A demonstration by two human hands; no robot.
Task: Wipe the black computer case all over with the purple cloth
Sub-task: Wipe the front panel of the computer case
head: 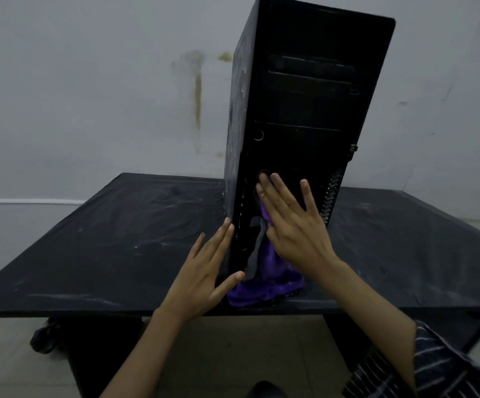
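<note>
The black computer case (307,96) stands upright on a black table (118,239), its front panel facing me. My right hand (290,225) lies flat with straight, spread fingers on the lower front panel and presses the purple cloth (264,277) against it. The cloth hangs down from under the palm and bunches on the table near the front edge. My left hand (210,268) is flat with straight fingers against the case's lower left side, its thumb by the front bottom corner.
The table top is dusty and streaked, and its front edge runs just below my hands. A stained white wall (89,81) stands close behind the case. Dark table legs and a tiled floor (233,354) show below.
</note>
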